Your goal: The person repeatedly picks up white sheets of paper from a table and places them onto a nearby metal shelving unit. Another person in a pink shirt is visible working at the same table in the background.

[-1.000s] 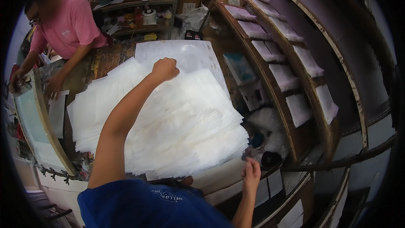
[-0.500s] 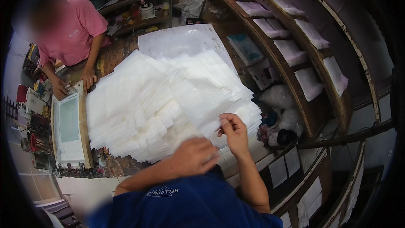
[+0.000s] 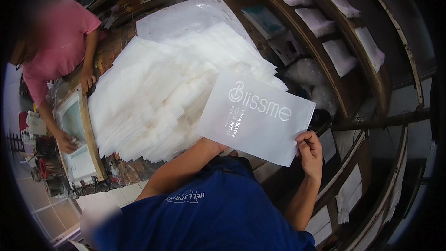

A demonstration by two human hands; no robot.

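A frosted white plastic bag (image 3: 265, 144) with pale print on its face is held up in front of my body, tilted, over the near right side of the pile. My right hand (image 3: 310, 151) pinches its right edge near the lower corner between thumb and fingers. My left hand (image 3: 214, 146) grips the bag's near left edge, its fingers mostly hidden beneath the plastic. Behind it, a broad pile of overlapping white bags (image 3: 153, 88) spreads over the worktable.
At the left, a co-worker in a pink shirt (image 3: 60, 32) has both hands at a wooden-framed printing screen (image 3: 88, 135). A white board (image 3: 181, 16) lies beyond the pile. Wooden racks (image 3: 320, 60) carrying stacked white bags rise on the right, with more racks (image 3: 362, 195) below.
My hands, close together near the pile before, now hold a printed bag spread between them. My right hand has moved right. The view has shifted, and the co-worker's hand has moved down the screen.
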